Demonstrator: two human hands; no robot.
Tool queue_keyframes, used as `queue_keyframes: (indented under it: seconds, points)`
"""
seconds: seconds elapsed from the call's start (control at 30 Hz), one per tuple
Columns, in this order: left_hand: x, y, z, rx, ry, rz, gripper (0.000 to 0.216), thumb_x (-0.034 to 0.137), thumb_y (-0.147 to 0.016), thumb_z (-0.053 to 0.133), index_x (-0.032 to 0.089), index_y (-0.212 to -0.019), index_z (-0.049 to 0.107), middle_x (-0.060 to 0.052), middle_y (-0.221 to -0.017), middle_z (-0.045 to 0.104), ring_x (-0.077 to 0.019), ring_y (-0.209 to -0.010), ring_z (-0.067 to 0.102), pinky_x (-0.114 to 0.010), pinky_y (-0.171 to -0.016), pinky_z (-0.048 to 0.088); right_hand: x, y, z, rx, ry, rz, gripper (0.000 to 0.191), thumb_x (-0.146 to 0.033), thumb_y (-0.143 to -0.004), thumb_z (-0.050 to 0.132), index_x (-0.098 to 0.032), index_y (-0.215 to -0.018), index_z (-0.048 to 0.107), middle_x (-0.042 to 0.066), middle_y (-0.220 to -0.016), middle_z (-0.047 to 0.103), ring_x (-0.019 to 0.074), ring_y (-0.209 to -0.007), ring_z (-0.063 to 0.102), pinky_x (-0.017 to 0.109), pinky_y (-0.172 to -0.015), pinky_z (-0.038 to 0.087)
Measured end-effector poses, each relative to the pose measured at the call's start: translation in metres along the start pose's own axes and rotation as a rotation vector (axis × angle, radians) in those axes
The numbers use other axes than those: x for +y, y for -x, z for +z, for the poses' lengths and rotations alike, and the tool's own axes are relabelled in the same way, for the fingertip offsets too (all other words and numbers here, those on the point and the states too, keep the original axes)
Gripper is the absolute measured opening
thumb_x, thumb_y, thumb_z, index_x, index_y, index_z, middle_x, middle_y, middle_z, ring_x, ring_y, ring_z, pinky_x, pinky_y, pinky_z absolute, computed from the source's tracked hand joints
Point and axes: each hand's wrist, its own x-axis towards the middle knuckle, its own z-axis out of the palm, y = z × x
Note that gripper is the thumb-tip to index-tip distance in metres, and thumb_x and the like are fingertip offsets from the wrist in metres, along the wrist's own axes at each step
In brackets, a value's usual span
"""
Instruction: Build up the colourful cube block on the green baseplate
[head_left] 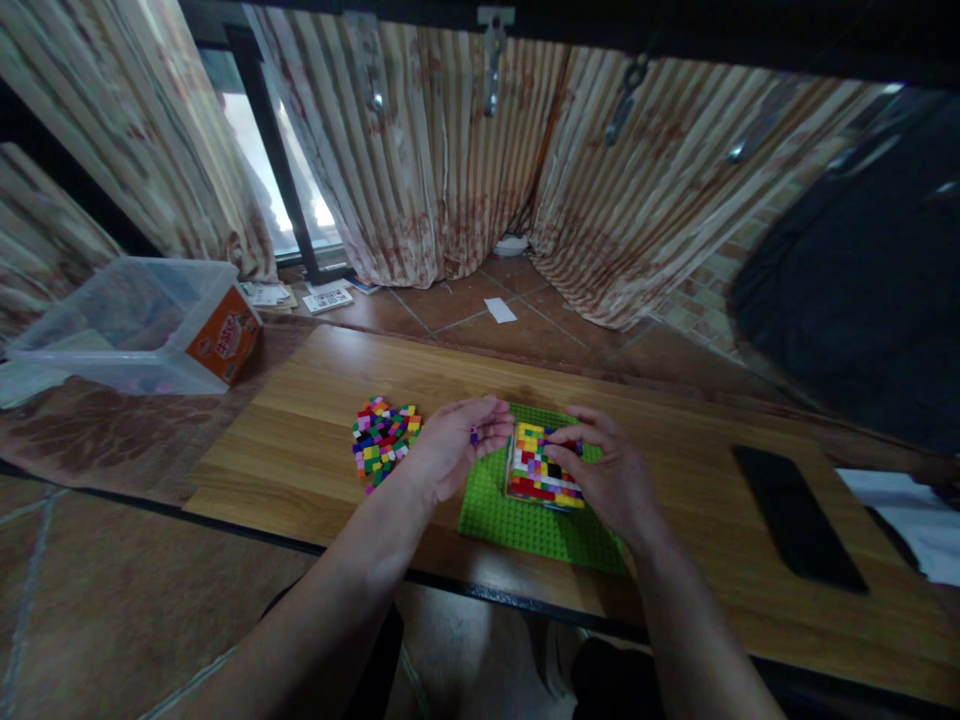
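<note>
My left hand (463, 440) is turned palm up, fingers loosely curled, with a small purple building brick (474, 434) resting in it. To its right stands a low block built of many-coloured bricks (536, 470), with yellow, red, white, orange and purple pieces on top. My right hand (611, 475) reaches over that block from the right. Its thumb and forefinger come together at the top surface; whatever is between the fingertips is hidden. Under the block lies a green studded baseplate (544, 540). A pile of loose bricks (382, 440) is left of my left hand.
The wooden table (285, 440) has a dark front edge. A black phone-like slab (799, 518) lies at right, beside white paper (892, 500). At far left sits a clear plastic box (142, 330) with an orange label. Curtains (465, 160) hang beyond the table.
</note>
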Motion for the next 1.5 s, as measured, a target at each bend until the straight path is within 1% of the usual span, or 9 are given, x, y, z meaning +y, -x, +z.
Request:
queue_keyframes:
  seconds: [0.13, 0.3, 0.53, 0.73, 0.87, 1.07, 1.27, 1.4, 1.5]
  points:
    - [0.0, 0.001, 0.0, -0.013, -0.003, 0.008, 0.016, 0.015, -0.086, 0.058, 0.008, -0.077, 0.069, -0.009, -0.077, 0.068, -0.0096, -0.064, 0.06, -0.022, -0.067, 0.048, 0.001, -0.002, 0.002, 0.017, -0.069, 0.049, 0.012, -0.035, -0.072, 0.074, -0.024, -0.076, 0.072, 0.008, -0.115, 0.063, 0.0265, -0.11, 0.058, 0.05, -0.101, 0.039]
    - [0.0, 0.001, 0.0, -0.008, -0.001, 0.009, 0.015, 0.014, -0.086, 0.059, 0.008, -0.076, 0.069, -0.009, -0.076, 0.068, -0.0093, -0.064, 0.06, -0.021, -0.067, 0.048, 0.006, -0.004, 0.003, -0.015, -0.149, 0.089, 0.015, -0.036, -0.07, 0.075, -0.023, -0.076, 0.072, 0.007, -0.111, 0.066, 0.0253, -0.106, 0.061, 0.048, -0.099, 0.04]
    - [0.0, 0.001, -0.001, 0.001, -0.017, 0.025, 0.015, 0.015, -0.086, 0.059, 0.009, -0.078, 0.07, -0.009, -0.077, 0.069, -0.0094, -0.066, 0.061, -0.021, -0.066, 0.048, 0.008, -0.005, 0.001, -0.045, -0.221, 0.148, 0.019, -0.038, -0.067, 0.078, -0.023, -0.076, 0.072, 0.007, -0.112, 0.066, 0.025, -0.106, 0.062, 0.047, -0.098, 0.042]
    - [0.001, 0.002, -0.001, -0.002, 0.007, 0.024, 0.015, 0.014, -0.086, 0.059, 0.008, -0.076, 0.069, -0.008, -0.076, 0.068, -0.0092, -0.064, 0.061, -0.021, -0.068, 0.049, 0.012, -0.007, 0.002, -0.05, -0.286, 0.18, 0.02, -0.043, -0.075, 0.071, -0.023, -0.076, 0.072, 0.006, -0.105, 0.068, 0.0247, -0.108, 0.06, 0.046, -0.099, 0.041]
    - [0.001, 0.002, 0.0, 0.003, 0.012, 0.02, 0.017, 0.013, -0.087, 0.057, 0.008, -0.076, 0.069, -0.008, -0.075, 0.068, -0.0091, -0.064, 0.061, -0.021, -0.067, 0.049, 0.01, -0.006, 0.007, -0.037, -0.321, 0.194, 0.021, -0.043, -0.074, 0.072, -0.023, -0.077, 0.071, 0.005, -0.104, 0.068, 0.0236, -0.106, 0.061, 0.044, -0.098, 0.041]
    - [0.0, 0.001, -0.001, -0.001, -0.014, 0.031, 0.014, 0.016, -0.085, 0.061, 0.009, -0.077, 0.07, -0.008, -0.077, 0.068, -0.0091, -0.065, 0.061, -0.02, -0.065, 0.049, 0.004, -0.006, 0.013, -0.01, -0.356, 0.257, 0.025, -0.044, -0.067, 0.076, -0.021, -0.072, 0.071, 0.006, -0.096, 0.07, 0.0231, -0.096, 0.064, 0.042, -0.089, 0.047]
    - [-0.005, -0.001, -0.002, -0.015, -0.013, 0.026, 0.012, 0.018, -0.083, 0.064, 0.01, -0.077, 0.07, -0.008, -0.077, 0.069, -0.0091, -0.065, 0.061, -0.021, -0.067, 0.048, 0.0, -0.007, 0.014, 0.0, -0.398, 0.325, 0.026, -0.044, -0.063, 0.078, -0.02, -0.07, 0.071, 0.006, -0.095, 0.073, 0.0209, -0.085, 0.067, 0.039, -0.081, 0.052]
    - [-0.005, 0.001, 0.001, -0.029, -0.01, 0.027, 0.015, 0.021, -0.085, 0.063, 0.009, -0.079, 0.07, -0.008, -0.079, 0.069, -0.0091, -0.067, 0.061, -0.021, -0.069, 0.048, 0.0, -0.007, 0.014, -0.014, -0.389, 0.331, 0.026, -0.044, -0.063, 0.078, -0.02, -0.072, 0.071, 0.005, -0.086, 0.074, 0.018, -0.073, 0.065, 0.035, -0.071, 0.053]
    - [-0.004, 0.003, 0.003, -0.059, 0.013, -0.007, 0.023, 0.028, -0.089, 0.059, 0.009, -0.083, 0.07, -0.009, -0.081, 0.068, -0.0109, -0.071, 0.062, -0.023, -0.073, 0.049, 0.002, -0.006, 0.015, -0.032, -0.377, 0.33, 0.026, -0.044, -0.065, 0.077, -0.02, -0.074, 0.071, 0.004, -0.082, 0.073, 0.017, -0.068, 0.063, 0.034, -0.068, 0.052]
